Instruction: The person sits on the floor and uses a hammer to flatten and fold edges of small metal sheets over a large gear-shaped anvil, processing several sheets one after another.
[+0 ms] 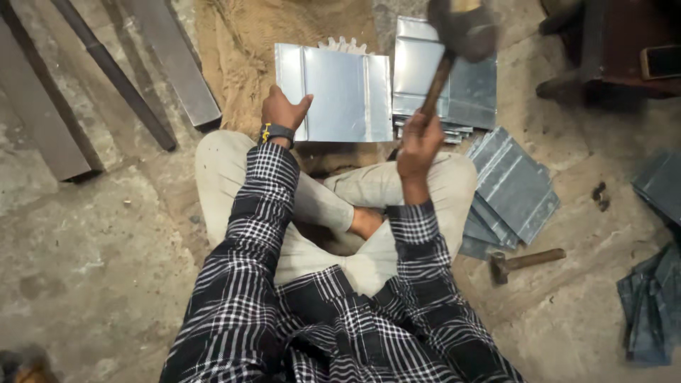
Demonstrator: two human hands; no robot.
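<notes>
A shiny rectangular metal sheet (339, 92) with folded ridges lies on sandy ground in front of my crossed legs. My left hand (282, 110) presses on the sheet's near left corner. My right hand (418, 142) grips the wooden handle of a mallet (464, 32), whose dark head is raised and blurred above the sheet's right side. I wear a checked shirt and a dark wristband.
A stack of similar sheets (461, 85) lies behind the mallet, and another pile (511, 188) sits by my right knee. A small hammer (525, 261) rests on the floor at right. Long steel bars (113, 71) lie at left. More dark sheets (656, 298) lie at far right.
</notes>
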